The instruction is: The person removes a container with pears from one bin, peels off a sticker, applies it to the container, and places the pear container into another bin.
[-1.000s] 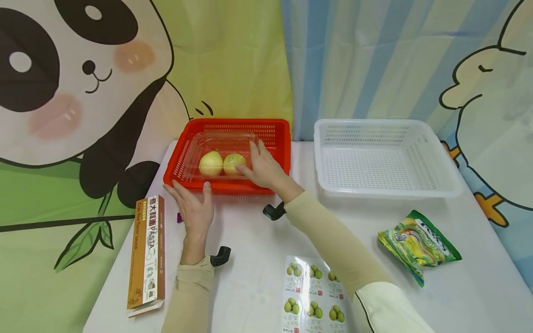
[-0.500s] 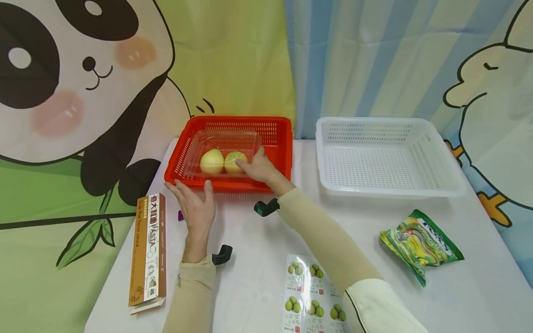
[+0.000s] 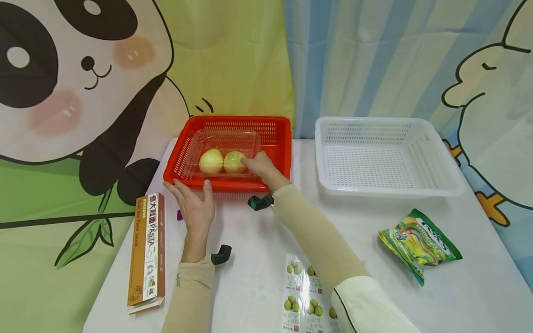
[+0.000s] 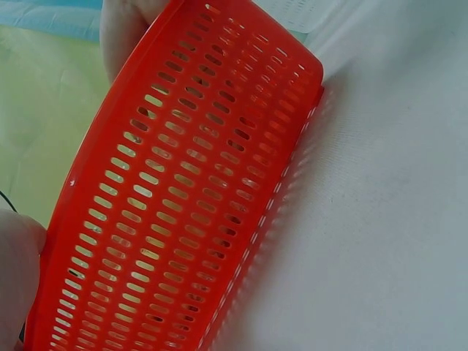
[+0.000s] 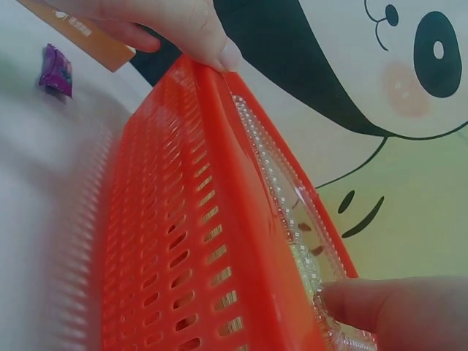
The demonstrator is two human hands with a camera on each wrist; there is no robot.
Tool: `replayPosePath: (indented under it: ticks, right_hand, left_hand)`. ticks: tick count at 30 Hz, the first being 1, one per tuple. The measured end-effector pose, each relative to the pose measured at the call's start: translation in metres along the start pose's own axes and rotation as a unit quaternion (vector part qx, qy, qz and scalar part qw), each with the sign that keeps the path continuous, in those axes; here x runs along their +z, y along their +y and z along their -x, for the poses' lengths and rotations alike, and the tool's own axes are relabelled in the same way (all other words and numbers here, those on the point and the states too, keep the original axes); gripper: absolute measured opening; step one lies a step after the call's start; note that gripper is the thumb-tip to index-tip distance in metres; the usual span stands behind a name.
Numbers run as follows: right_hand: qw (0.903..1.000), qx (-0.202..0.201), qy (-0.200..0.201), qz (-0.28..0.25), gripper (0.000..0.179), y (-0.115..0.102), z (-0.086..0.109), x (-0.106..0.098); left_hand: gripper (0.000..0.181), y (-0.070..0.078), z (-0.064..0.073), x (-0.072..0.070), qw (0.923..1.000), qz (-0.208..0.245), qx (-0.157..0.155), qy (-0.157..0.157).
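Note:
A red perforated basket (image 3: 225, 186) stands at the back left of the table, holding a clear plastic box (image 3: 229, 138). Through the plastic show two round, pale yellow-green fruits (image 3: 211, 161). My right hand (image 3: 266, 167) reaches over the front rim and grips the box's right end, thumb on its top edge and fingers curled down out of sight inside. In the right wrist view the thumb (image 5: 387, 307) presses at the box's edge. At the basket's front left corner my left hand (image 3: 195, 208) rests against the rim with its fingers straight.
A white basket (image 3: 387, 189) stands at the back right. An orange-and-white pasta box (image 3: 147, 249) lies at the left edge, a green-yellow candy bag (image 3: 420, 245) at the right. A fruit sticker sheet (image 3: 295, 286) lies in front; a small purple packet (image 5: 56, 71) is near the left hand.
My right hand has lowered into the basket, its raised fingers curling down over the clear box's right end. My left hand has stayed at the basket's corner.

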State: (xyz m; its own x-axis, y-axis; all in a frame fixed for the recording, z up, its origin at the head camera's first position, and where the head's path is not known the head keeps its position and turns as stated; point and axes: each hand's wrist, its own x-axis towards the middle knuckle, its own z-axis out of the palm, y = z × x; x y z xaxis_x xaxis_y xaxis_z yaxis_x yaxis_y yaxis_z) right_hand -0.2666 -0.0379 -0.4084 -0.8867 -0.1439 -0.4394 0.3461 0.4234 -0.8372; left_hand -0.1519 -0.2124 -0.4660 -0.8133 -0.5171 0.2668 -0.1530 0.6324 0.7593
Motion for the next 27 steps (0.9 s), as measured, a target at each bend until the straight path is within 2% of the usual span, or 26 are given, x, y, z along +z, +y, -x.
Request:
replayPosePath:
  ticks: [6, 10, 17, 27]
  right_hand:
    - [0.9996, 0.013, -0.015, -0.018, 0.055, 0.001, -0.002, -0.001]
    - [0.9989, 0.026, -0.004, -0.039, 0.049, 0.001, -0.003, -0.001]
    - [0.9988, 0.008, 0.019, -0.044, 0.047, 0.003, -0.007, -0.002]
    - [0.9987, -0.006, 0.033, -0.038, 0.036, -0.004, 0.006, -0.017]
  left_hand:
    - [0.095, 0.000, 0.000, 0.000, 0.9999, -0.004, -0.010, -0.004]
    - [0.095, 0.000, -0.001, 0.001, 1.0000, -0.001, -0.008, -0.003]
    - [0.096, 0.000, -0.001, 0.000, 0.9995, -0.002, -0.027, -0.016]
    - [0.094, 0.001, -0.003, 0.002, 0.9998, 0.005, -0.018, -0.010]
